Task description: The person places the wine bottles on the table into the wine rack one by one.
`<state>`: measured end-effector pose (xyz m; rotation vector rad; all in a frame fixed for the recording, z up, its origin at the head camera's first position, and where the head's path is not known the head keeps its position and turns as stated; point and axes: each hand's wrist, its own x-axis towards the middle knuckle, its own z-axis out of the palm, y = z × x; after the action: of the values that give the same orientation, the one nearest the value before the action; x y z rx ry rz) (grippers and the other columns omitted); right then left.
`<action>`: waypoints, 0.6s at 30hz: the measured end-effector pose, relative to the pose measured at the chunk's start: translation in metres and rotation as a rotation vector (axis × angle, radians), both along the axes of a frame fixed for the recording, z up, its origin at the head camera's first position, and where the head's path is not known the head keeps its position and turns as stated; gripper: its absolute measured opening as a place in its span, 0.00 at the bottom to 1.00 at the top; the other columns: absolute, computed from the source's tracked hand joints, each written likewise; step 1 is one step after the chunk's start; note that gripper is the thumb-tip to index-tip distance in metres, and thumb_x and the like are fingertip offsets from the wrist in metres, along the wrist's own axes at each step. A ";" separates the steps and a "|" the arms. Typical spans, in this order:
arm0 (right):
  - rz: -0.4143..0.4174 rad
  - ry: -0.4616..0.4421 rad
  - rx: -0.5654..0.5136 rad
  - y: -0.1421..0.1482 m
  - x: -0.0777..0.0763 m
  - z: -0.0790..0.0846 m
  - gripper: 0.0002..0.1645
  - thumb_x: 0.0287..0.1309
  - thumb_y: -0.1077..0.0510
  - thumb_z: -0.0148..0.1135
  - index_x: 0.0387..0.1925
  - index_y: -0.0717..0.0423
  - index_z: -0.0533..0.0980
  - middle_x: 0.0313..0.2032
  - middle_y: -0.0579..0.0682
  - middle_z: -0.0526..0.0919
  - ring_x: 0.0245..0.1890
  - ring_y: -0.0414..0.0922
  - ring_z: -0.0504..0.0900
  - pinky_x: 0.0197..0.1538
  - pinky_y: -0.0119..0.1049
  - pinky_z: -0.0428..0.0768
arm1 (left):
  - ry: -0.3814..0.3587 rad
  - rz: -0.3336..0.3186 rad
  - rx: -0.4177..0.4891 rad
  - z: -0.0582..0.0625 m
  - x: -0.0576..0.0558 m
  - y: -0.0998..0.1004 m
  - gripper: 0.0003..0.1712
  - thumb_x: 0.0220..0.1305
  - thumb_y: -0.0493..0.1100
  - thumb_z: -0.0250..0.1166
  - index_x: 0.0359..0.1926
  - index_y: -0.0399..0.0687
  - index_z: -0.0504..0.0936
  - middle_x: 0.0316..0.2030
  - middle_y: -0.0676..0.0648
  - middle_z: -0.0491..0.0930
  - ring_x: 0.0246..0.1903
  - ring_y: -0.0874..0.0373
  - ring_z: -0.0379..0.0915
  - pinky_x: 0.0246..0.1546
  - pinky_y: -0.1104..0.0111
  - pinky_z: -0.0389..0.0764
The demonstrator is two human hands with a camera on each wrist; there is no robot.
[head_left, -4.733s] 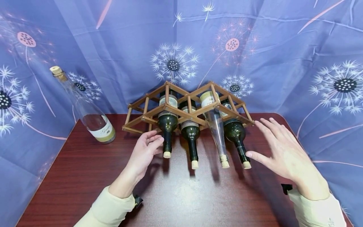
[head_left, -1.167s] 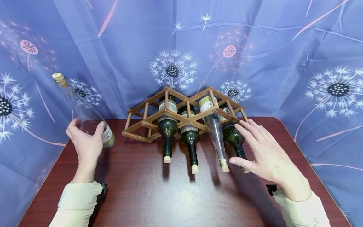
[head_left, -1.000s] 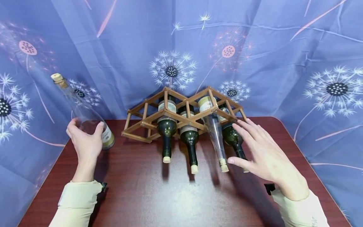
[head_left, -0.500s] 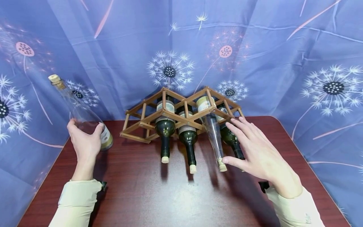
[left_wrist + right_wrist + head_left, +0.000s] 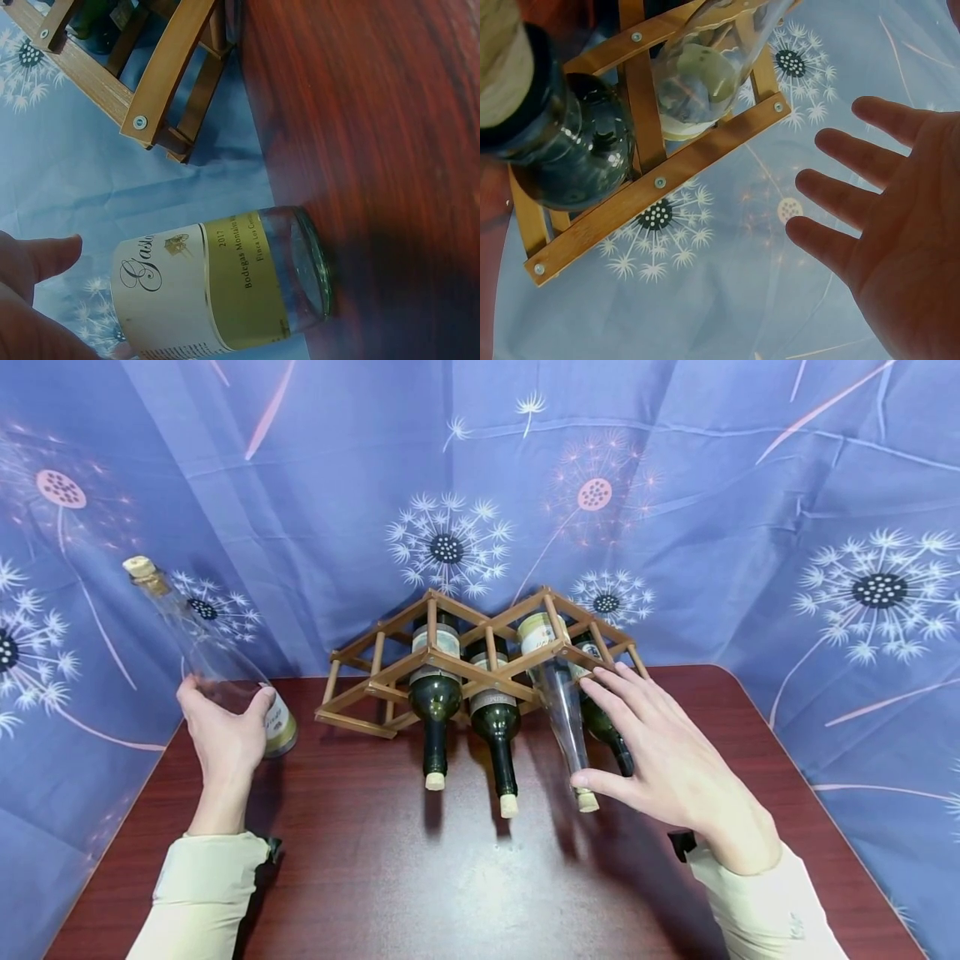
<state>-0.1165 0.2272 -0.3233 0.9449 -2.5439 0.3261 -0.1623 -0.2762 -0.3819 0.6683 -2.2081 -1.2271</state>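
Observation:
A clear, corked wine bottle [image 5: 281, 724] with a white and yellow-green label stands upright at the table's left. My left hand [image 5: 228, 731] is round its body above the label, thumb on one side and fingers on the other. A wooden wine rack [image 5: 382, 683] holds a dark green bottle [image 5: 436, 697], a second green bottle [image 5: 496, 721], a clear bottle [image 5: 562, 702] and a green bottle at the right end [image 5: 600, 718], corks toward me. My right hand [image 5: 675, 764] hovers above the right end with fingers spread; its thumb overlaps the clear bottle's neck.
The reddish-brown table [image 5: 360, 860] ends at a blue curtain [image 5: 337, 510] with dandelion prints behind and at both sides. The rack's left cells hold no bottle.
My left hand has gone from the leftmost green bottle to the standing clear bottle and now stays there. My right hand has drifted left over the rack's right end.

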 end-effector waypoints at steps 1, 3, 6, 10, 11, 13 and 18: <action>0.000 0.000 0.001 -0.001 0.000 0.000 0.63 0.47 0.24 0.66 0.78 0.48 0.56 0.74 0.51 0.58 0.75 0.54 0.50 0.73 0.50 0.49 | -0.005 0.000 0.002 0.000 0.000 0.000 0.53 0.60 0.54 0.68 0.77 0.50 0.46 0.72 0.45 0.54 0.70 0.53 0.54 0.68 0.65 0.55; 0.000 0.000 0.004 -0.002 -0.001 0.000 0.63 0.47 0.24 0.65 0.78 0.48 0.56 0.74 0.52 0.58 0.75 0.54 0.50 0.73 0.51 0.49 | -0.004 -0.002 0.004 0.001 0.000 0.000 0.53 0.60 0.54 0.68 0.77 0.50 0.46 0.72 0.45 0.55 0.69 0.53 0.54 0.68 0.65 0.55; -0.002 -0.003 0.008 -0.003 -0.001 0.000 0.62 0.48 0.24 0.65 0.78 0.47 0.55 0.74 0.53 0.58 0.75 0.53 0.50 0.73 0.52 0.49 | -0.006 -0.002 0.010 0.001 0.000 0.001 0.53 0.60 0.53 0.68 0.77 0.50 0.47 0.71 0.44 0.56 0.69 0.53 0.55 0.68 0.65 0.56; -0.002 -0.011 0.014 -0.005 -0.001 -0.001 0.62 0.50 0.24 0.64 0.79 0.45 0.54 0.74 0.53 0.58 0.75 0.53 0.49 0.73 0.53 0.48 | 0.000 0.002 0.008 0.001 0.000 0.000 0.52 0.60 0.53 0.69 0.76 0.49 0.48 0.69 0.43 0.59 0.68 0.53 0.57 0.67 0.65 0.57; -0.003 -0.015 0.015 -0.005 -0.002 -0.002 0.62 0.50 0.24 0.63 0.79 0.45 0.53 0.74 0.54 0.58 0.76 0.53 0.49 0.73 0.53 0.48 | 0.002 0.001 0.008 0.001 0.000 0.000 0.52 0.60 0.52 0.69 0.76 0.49 0.48 0.69 0.43 0.59 0.67 0.52 0.58 0.66 0.65 0.58; -0.002 -0.018 0.017 -0.005 -0.001 -0.002 0.61 0.50 0.24 0.63 0.79 0.45 0.53 0.74 0.54 0.58 0.76 0.54 0.49 0.72 0.54 0.49 | 0.009 0.001 0.005 0.001 0.001 0.000 0.52 0.59 0.52 0.70 0.75 0.49 0.49 0.68 0.43 0.60 0.66 0.52 0.59 0.65 0.65 0.59; 0.000 -0.019 0.010 -0.004 -0.001 -0.002 0.62 0.50 0.25 0.64 0.78 0.46 0.54 0.74 0.54 0.58 0.75 0.54 0.49 0.71 0.57 0.52 | 0.010 0.002 0.010 0.003 0.002 0.000 0.51 0.60 0.51 0.70 0.75 0.49 0.49 0.67 0.43 0.60 0.65 0.51 0.60 0.65 0.64 0.61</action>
<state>-0.1178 0.2227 -0.3252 0.9496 -2.5654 0.3236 -0.1600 -0.2762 -0.3787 0.6662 -2.1938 -1.2386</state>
